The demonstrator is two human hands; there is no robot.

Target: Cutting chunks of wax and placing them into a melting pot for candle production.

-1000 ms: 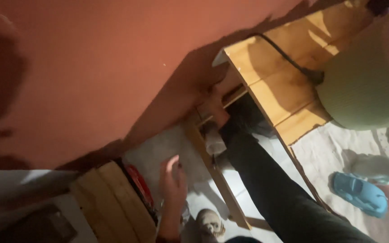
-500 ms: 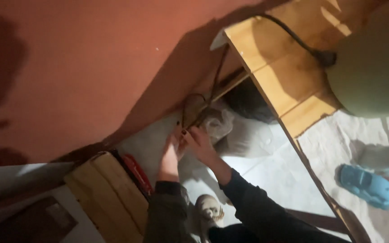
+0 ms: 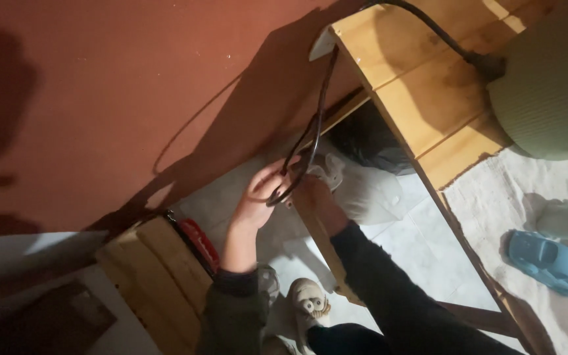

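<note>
Left hand (image 3: 258, 197) grips a loop of black cord (image 3: 310, 148) hanging from the wooden table (image 3: 415, 112), beside the red wall (image 3: 133, 98). Right hand (image 3: 320, 200) is close beside it — whether it grips cannot be told. Advisable: keep the loop slack, clear of the table edge — no yanking.

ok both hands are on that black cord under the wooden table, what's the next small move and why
Probably gather the slack: the left hand pinches a loop of the black cord, the right hand sits beside it, and the cord hangs loose from the wooden table edge, so laying another loop into the left hand seems sensible.
</note>
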